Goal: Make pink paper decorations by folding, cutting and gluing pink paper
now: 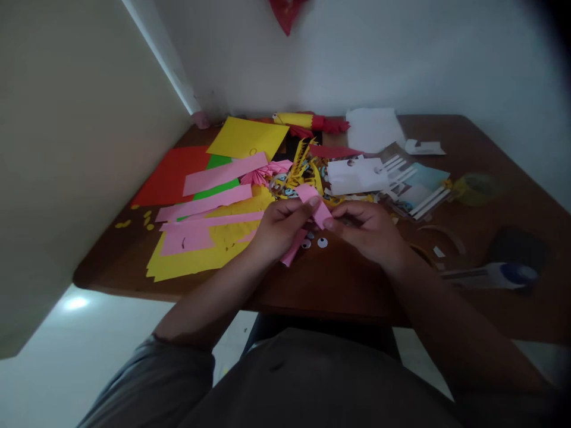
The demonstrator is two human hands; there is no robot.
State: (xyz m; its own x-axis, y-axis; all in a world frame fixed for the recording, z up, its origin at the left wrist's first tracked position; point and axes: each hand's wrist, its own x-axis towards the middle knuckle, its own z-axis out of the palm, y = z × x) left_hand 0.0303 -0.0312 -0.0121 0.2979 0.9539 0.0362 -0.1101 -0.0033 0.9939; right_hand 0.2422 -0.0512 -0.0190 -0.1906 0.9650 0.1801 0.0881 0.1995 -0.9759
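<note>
Between my two hands is a narrow pink paper strip [307, 193], tilted over the middle of the table. My left hand [282, 223] pinches it near its centre, thumb on top. At its lower right end, the thumb and fingers of my right hand [366, 227] close on it. Below the hands another pink paper piece [292, 249] lies on the wood. Beside it rest two round paper eyes [322, 242], white with dark pupils. Pink paper strips [205, 202] spread over yellow sheets [178, 264] to the left.
Yellow card [247, 138] and red paper [172, 175] lie at the back left. A yellow and red paper figure [307, 122] sits near the wall. Paper scraps [307, 169] heap in the middle. Tape [475, 187] and a blue-and-white object [495, 275] are at the right.
</note>
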